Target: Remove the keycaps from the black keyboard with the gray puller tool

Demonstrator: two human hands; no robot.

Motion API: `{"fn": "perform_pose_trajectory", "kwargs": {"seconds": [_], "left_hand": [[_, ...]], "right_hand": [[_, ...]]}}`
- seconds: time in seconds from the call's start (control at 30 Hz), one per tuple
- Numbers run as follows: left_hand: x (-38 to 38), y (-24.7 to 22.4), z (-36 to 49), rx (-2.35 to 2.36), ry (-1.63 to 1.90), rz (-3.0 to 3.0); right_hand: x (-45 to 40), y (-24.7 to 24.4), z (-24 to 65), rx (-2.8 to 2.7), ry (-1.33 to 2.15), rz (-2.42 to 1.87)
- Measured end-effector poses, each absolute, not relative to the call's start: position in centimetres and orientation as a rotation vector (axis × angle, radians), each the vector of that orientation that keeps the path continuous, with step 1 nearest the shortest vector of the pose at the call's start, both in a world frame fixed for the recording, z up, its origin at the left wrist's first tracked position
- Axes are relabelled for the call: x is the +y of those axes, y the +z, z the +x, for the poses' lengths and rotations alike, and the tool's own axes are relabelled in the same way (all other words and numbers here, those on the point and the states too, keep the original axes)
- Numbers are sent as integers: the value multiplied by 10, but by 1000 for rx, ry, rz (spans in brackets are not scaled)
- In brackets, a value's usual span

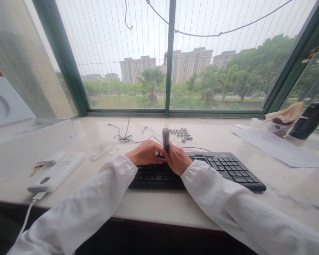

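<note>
A black keyboard [241, 173] lies on the white countertop in front of me. In my right hand [178, 159] is a dark grey cylinder-shaped tool [166, 139], held nearly upright over the keyboard, its lower end hidden by the fingers. My left hand [147, 152] rests over the keyboard's upper left part, its fingers curled in and its thumb reaching to the right hand. Whatever sits between the left fingers is hidden. Behind the hands, several loose keycaps [184, 133] lie in rows. A small blue tool [144, 129] lies left of them.
A cable [125, 138] lies coiled behind the keyboard. To the left are a white power bank [58, 171], keys [39, 164] and a white box [42, 136]. Paper sheets [287, 147] and a black bottle-like object [309, 120] are at right. A green-framed window [168, 71] stands behind.
</note>
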State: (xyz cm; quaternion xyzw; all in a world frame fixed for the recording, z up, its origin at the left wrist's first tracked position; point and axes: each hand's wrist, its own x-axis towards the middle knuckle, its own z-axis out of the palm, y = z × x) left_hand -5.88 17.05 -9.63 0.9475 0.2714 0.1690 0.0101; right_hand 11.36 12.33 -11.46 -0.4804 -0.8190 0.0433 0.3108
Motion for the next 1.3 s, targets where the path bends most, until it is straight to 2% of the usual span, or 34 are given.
{"fn": "perform_pose_trajectory", "kwargs": {"seconds": [0.4, 1.3], "left_hand": [[163, -92, -54, 1046, 489, 2947], [168, -94, -56, 879, 489, 3039]], "right_hand": [[124, -116, 113, -2166, 21, -1245], [125, -119, 113, -2133, 1, -1240]]}}
